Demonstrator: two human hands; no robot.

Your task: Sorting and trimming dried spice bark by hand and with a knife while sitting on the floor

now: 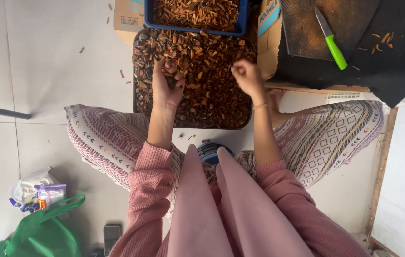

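Observation:
A dark tray (136,102) full of brown and orange seed or shell pieces lies on the floor in front of me. My left hand (167,85) is palm up over the tray's left part, cupping several of the pieces. My right hand (246,75) hovers over the tray's right part with fingers curled closed; whether it pinches a piece I cannot tell. Beyond the tray stands a blue bin (243,21) filled with similar orange-brown pieces.
A green-handled knife (331,40) lies on a dark mat (383,62) at the upper right, with a few scraps. Cardboard boxes (127,16) flank the blue bin. A green bag (45,233), a plastic packet (36,192) and a phone (112,234) lie at lower left.

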